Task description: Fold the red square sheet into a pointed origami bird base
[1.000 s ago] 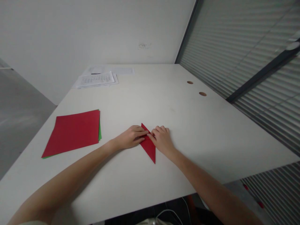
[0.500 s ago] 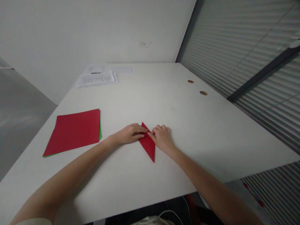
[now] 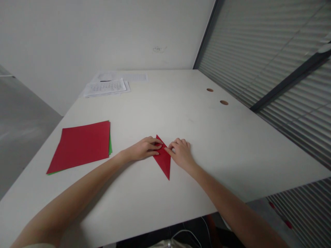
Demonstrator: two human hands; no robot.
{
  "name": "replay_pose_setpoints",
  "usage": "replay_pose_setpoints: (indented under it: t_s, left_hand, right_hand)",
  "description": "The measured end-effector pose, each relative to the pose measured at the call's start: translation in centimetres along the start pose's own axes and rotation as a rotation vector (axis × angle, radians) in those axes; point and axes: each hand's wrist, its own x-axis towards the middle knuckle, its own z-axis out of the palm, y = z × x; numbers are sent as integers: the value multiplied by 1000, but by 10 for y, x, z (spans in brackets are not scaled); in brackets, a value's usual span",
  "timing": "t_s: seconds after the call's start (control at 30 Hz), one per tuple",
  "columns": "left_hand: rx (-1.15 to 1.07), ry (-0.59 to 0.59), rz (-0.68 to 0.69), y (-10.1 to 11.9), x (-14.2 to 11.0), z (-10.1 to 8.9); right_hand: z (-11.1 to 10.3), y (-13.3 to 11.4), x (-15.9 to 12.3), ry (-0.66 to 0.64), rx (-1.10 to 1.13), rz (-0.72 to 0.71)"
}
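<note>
On the white bench (image 3: 165,106), right of the flat stack of red and green paper sheets (image 3: 80,146), I lay my left hand (image 3: 141,148) over a pointed, folded red paper (image 3: 163,163); my curled right hand (image 3: 181,153) touches its edge farther from the stack. Whether either pinches, I cannot tell. Folding looks well begun; what remains is unclear.

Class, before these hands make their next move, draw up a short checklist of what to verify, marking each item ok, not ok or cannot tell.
1. Folded red paper resting on the white table: ok.
2. Left hand on the folded red paper: ok, its fingers lie over the upper part.
3. Right hand at the paper's right edge: ok; whether it pinches, cannot tell.
4. Crease sharp all along: cannot tell, fingers cover part.
5. Large red sheet apart from the folded piece: ok, off to the left.
6. Large red sheet squared over the green paper: not ok, green peeks out.
</note>
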Motion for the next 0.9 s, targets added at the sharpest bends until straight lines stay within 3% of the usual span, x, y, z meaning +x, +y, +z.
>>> replay_pose_setpoints:
  t_s: [0.33, 0.5, 0.63, 0.77, 0.9]
  left_hand:
    - [22, 13, -6, 5, 0, -2]
    - [47, 21, -13, 6, -1, -1]
    - [120, 16, -13, 7, -3, -2]
    - [216, -21, -67, 8, -4, -5]
    - [239, -35, -86, 8, -5, -7]
  right_hand:
    - [-4, -2, 1, 33, 7, 111]
    - [-6, 8, 3, 68, 218, -120]
    - [-11, 3, -4, 5, 118, -303]
    - [-16, -6, -11, -46, -72, -322]
    - [-19, -7, -13, -60, -97, -285]
